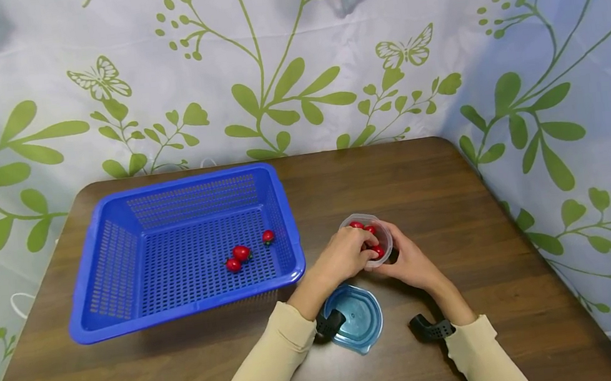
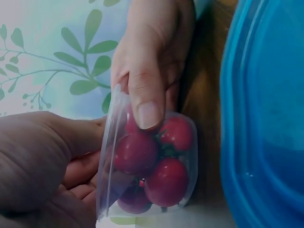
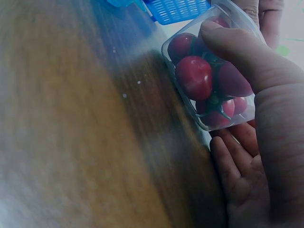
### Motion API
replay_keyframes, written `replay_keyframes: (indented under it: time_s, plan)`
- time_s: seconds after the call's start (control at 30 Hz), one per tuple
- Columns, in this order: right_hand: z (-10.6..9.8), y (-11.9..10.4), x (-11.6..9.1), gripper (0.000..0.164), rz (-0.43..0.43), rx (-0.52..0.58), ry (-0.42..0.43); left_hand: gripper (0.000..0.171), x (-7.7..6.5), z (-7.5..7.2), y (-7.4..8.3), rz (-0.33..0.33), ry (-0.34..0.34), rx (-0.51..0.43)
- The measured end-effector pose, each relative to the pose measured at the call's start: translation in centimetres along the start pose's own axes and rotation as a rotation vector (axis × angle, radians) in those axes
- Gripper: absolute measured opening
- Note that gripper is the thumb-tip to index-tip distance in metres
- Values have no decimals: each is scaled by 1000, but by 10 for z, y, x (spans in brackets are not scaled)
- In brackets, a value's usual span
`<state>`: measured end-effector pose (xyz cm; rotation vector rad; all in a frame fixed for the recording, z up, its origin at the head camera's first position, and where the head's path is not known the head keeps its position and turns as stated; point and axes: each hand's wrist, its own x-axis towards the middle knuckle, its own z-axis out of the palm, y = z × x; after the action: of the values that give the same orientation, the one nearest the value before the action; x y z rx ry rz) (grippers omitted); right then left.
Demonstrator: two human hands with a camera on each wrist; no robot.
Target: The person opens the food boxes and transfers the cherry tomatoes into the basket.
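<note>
My right hand point(image 1: 412, 260) grips a small clear plastic tub point(image 3: 205, 124) from its right side, the thumb point(image 3: 228, 40) lying along the outer wall. Several red cherry tomatoes point(image 2: 166, 183) with green stems fill much of the tub. From the left, my left hand point(image 1: 341, 255) reaches over the rim, its thumb and fingertips inside the mouth among the tomatoes. The tub wall partly hides those fingertips, and I cannot tell whether they pinch a tomato. A blue lid point(image 1: 356, 316) lies on the table beneath my left wrist.
A large blue plastic basket point(image 1: 194, 307) stands on the left of the brown wooden table point(image 1: 394, 174). On its slotted floor lie 3 cherry tomatoes point(image 1: 241, 253) near the right wall. Behind the table hangs a white curtain point(image 1: 268, 62) printed with green leaves.
</note>
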<state>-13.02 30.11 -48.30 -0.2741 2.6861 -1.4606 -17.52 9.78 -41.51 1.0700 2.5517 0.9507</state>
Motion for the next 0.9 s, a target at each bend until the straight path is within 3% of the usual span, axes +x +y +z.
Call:
replay_keyframes:
  time_s: [0.17, 0.6, 0.9]
  plan:
    - [1, 2, -1, 92, 5, -3, 2, 18, 2, -2, -1, 1, -29, -19]
    - [1, -3, 0, 92, 11, -4, 11, 19, 8, 5, 1, -43, 26, 26]
    - [-1, 2, -1, 90, -5, -9, -2, 13, 7, 8, -1, 6, 91, 15]
